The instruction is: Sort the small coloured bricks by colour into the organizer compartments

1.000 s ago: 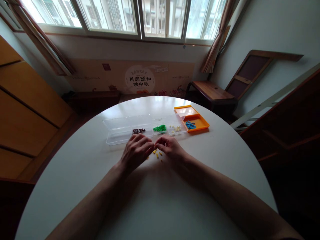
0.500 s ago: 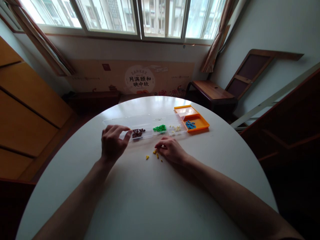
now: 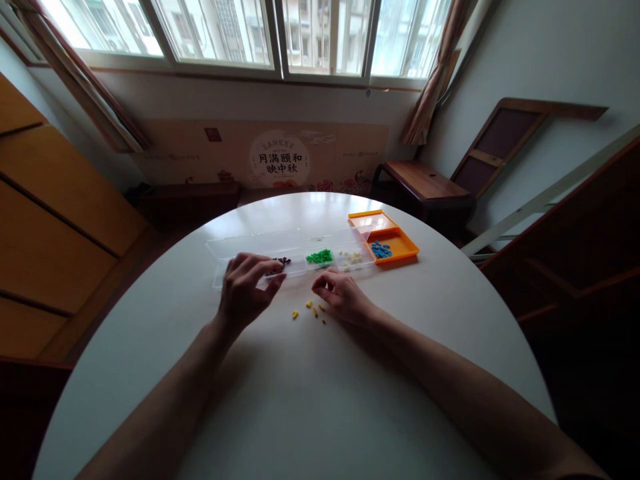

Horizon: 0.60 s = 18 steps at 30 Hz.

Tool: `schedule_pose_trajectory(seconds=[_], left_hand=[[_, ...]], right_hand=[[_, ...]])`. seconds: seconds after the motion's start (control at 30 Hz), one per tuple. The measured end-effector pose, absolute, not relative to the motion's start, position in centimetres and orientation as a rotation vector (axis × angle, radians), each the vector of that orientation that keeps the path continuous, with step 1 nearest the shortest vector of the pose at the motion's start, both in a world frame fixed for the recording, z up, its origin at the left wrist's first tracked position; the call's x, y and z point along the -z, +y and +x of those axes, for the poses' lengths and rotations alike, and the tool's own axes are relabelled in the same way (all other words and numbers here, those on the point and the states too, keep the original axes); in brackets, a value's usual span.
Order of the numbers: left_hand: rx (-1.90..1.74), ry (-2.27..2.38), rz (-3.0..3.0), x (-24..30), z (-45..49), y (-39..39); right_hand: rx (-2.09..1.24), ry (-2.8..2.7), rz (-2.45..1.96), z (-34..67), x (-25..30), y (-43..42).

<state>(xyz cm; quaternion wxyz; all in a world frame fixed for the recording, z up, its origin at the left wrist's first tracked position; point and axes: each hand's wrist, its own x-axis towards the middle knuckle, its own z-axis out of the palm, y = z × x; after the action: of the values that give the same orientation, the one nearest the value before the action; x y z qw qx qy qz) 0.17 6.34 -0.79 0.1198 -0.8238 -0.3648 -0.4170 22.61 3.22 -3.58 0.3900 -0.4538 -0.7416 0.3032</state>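
Observation:
My left hand (image 3: 250,287) is over the front of the clear plastic box (image 3: 295,270), with its thumb and forefinger curved close together. Anything between those fingertips is too small to make out. It partly covers the dark brown pieces (image 3: 283,261) in the box. Just in front of the box, my right hand (image 3: 341,293) is curled, its thumb and fingertips pinched together; what they may hold is hidden. Several small yellow pieces (image 3: 315,311) lie loose on the white table beside and below its fingers. Green pieces (image 3: 320,257) and pale cream pieces (image 3: 350,257) sit in other compartments.
An orange box (image 3: 407,248) with its lid open holds blue pieces (image 3: 381,250) and adjoins the clear box's right end. The clear box's lid (image 3: 250,244) lies back behind it. Beyond the round white table (image 3: 310,400) stands a wooden chair (image 3: 430,180) at right.
My left hand has moved right, covering more of the brown pieces. My right hand has shifted slightly away from me, uncovering another yellow piece.

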Motion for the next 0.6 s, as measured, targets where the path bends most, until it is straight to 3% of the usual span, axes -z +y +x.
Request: schedule_pose_trajectory(seconds=[0.23,0.6], left_hand=[[1.046,-0.808,-2.633,0.7,2.0,5.0],[1.062,-0.749,-2.673,0.5,2.4,4.8]], right_hand=[[-0.932,-1.754,-1.043,22.0,3.0,3.5],[-1.046,-1.675,-0.997,21.9,3.0,3.6]])
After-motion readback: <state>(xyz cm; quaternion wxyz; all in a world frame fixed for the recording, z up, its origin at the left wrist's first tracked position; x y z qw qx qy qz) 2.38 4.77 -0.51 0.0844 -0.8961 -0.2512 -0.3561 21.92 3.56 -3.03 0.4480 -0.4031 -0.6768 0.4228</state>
